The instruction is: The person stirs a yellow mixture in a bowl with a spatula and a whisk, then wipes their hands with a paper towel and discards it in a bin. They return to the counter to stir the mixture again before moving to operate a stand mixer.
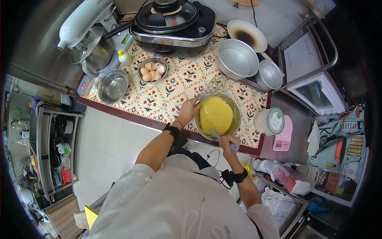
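A metal mixing bowl (239, 113) of thick yellow batter (217, 114) stands at the front edge of the table. My left hand (187, 112) is closed around the handle of a whisk (215, 86), its wire loops lying over the bowl's far left rim. In my right hand (229, 142) is a purple spatula (234, 147), gripped by the handle at the near side of the bowl. The spatula's blade reaches down into the batter by the near wall.
Eggshells (152, 72) fill a small metal bowl; another metal bowl (113, 86) sits left of it. A stand mixer (85, 24) and electric cooker (173, 40) line the back. Cake pans (238, 59), a lidded tub (269, 121) and a pink scale (283, 135) are to the right.
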`<state>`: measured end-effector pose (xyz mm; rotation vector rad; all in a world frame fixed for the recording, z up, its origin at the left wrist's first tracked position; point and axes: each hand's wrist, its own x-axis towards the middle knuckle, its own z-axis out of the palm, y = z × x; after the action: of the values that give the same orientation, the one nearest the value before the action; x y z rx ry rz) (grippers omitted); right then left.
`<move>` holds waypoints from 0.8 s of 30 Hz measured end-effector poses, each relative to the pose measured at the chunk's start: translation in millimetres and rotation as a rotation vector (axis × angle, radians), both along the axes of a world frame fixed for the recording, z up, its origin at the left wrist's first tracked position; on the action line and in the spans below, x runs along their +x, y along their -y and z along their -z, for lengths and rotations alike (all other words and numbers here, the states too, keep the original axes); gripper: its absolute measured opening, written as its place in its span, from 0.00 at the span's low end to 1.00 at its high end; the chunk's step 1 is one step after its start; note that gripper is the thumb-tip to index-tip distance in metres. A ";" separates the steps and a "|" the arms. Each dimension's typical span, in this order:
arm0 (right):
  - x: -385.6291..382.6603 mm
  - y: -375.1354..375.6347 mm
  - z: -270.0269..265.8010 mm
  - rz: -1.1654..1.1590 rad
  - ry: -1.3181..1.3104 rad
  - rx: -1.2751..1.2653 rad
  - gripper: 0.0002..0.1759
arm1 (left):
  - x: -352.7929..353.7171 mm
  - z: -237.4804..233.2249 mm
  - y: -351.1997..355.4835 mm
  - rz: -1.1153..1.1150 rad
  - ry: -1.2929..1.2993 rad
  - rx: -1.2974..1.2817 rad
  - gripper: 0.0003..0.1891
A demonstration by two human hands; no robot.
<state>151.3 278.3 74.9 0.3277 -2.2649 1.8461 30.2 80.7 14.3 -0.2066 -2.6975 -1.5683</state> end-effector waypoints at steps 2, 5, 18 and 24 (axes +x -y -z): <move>-1.7 -13.1 -9.8 -0.032 0.097 -0.096 0.18 | 1.8 1.0 -0.4 0.005 -0.023 0.011 0.20; -32.7 -18.4 -31.5 -0.014 0.278 -0.243 0.20 | 1.7 -2.2 -0.4 0.007 -0.007 -0.038 0.19; -8.3 -0.3 -0.9 -0.017 -0.020 0.016 0.17 | 0.3 10.5 -0.2 -0.021 -0.042 0.034 0.17; -53.9 2.5 -50.3 0.038 0.239 -0.481 0.18 | -2.8 3.4 -0.3 -0.015 0.018 0.015 0.20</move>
<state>97.4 275.8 125.2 -0.0160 -1.8471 2.4306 27.4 81.0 10.9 -0.1726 -2.6939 -1.5935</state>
